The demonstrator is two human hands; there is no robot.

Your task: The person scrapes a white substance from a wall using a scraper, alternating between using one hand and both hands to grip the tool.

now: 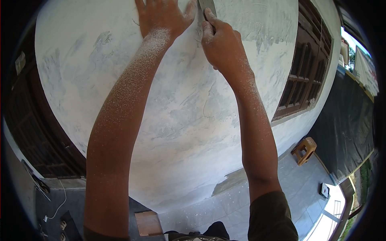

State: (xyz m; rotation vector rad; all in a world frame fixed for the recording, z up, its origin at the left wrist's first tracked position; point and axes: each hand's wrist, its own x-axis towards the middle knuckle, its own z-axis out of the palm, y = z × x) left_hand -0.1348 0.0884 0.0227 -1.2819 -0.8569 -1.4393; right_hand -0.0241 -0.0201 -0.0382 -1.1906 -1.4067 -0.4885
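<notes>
Closed around a flat grey metal scraper blade [206, 5], the right hand [220, 42] presses it to the pale, patchy plastered wall [181, 120] at the top centre of the frame; the fingers are curled shut on the tool, and most of the blade runs out of view above. Just beside it on the left, the left hand [163, 16] lies open, palm flat on the wall, holding nothing. White dust speckles both forearms. To work this patch well, I judge the blade should stay at a shallow angle with even pressure, the flat hand steadying the body. At the right edge stands a dark brown wooden louvred window [305, 72]; lower right, a small wooden stool [304, 150] sits on the grey tiled floor [241, 201].
</notes>
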